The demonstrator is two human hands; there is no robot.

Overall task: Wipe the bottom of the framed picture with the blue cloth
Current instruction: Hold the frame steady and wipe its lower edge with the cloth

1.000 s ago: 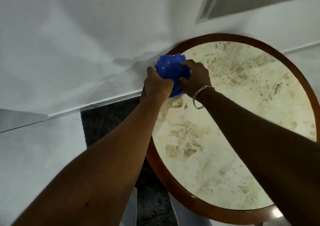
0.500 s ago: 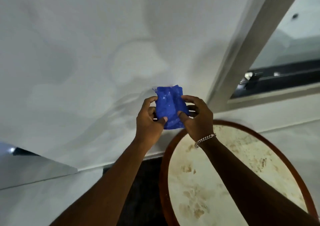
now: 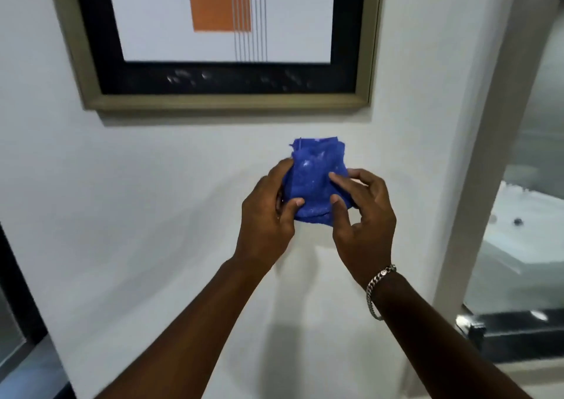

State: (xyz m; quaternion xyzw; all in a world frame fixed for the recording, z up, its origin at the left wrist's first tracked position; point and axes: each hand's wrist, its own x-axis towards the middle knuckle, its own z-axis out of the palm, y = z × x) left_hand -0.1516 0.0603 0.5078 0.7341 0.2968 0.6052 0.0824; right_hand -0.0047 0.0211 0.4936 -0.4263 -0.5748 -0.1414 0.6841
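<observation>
Blue cloth, bunched and flecked with pale specks: I see it pinched between my left hand and right hand, fingers closed on it, held before the white wall below the framed picture, not touching its frame.

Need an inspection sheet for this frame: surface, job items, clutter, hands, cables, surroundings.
Surface: white wall, bare below the frame.
Job's things: framed picture hangs on the wall, pale specks on its black lower border; blue cloth bunched, held below the frame, not touching it.
Clutter: nothing seen.
Hands: left hand and right hand both grip the cloth; bracelet on the right wrist.
Cables: nothing seen.
Surroundings: pale door frame at right, dark-edged panel at lower left.
</observation>
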